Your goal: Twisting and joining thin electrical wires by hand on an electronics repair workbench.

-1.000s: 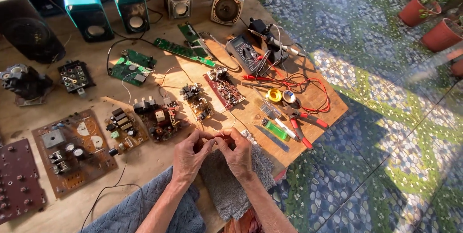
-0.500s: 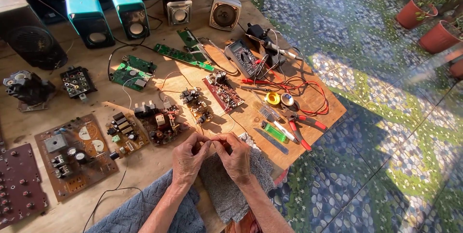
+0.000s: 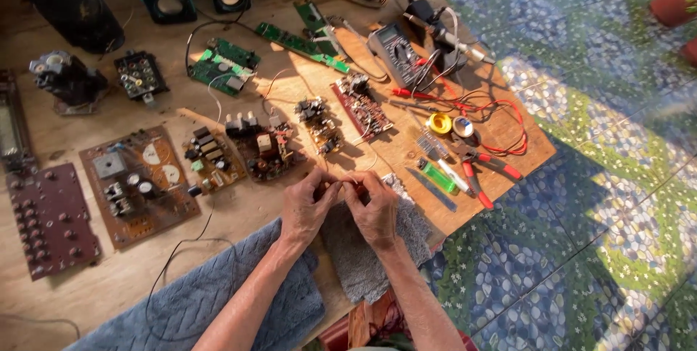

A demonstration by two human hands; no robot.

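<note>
- Both hands unmoved since earlier, fingertips meeting.
- Left hand (image 3: 307,206), right hand (image 3: 375,209): pinched shut on a thin wire (image 3: 347,185) above the grey cloth (image 3: 363,264).
- Nearby: brown circuit board (image 3: 265,149), red-handled pliers (image 3: 483,173).

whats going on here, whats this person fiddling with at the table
A person sits at a wooden board covered with electronics parts. Both hands meet over a grey cloth: the left hand and the right hand pinch something small and thin between the fingertips, perhaps a wire; it is too small to tell. Circuit boards lie just beyond the hands. To the right sit red-handled pliers, a green lighter and a multimeter, all untouched.
</note>
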